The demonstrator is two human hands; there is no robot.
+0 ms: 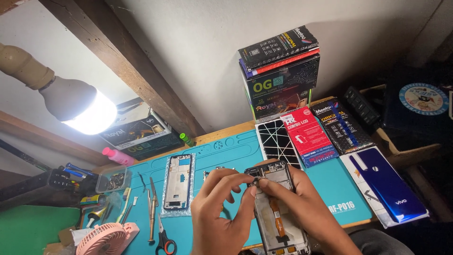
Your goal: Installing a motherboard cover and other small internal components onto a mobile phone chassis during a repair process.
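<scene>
Both hands, left hand (pixel 222 212) and right hand (pixel 302 208), pinch the opened phone's (pixel 276 208) top edge above the teal mat (pixel 226 146).

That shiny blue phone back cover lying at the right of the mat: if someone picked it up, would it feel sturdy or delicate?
The blue back cover looks like a thin, flat shell, so it is probably very light and may flex a little. Its glossy surface suggests it could slip in the fingers. It overhangs the teal mat, resting partly on white packaging, so a push would likely slide it.

two hands (pixel 222 217), one opened phone (pixel 276 208), one fan (pixel 106 238)
</scene>
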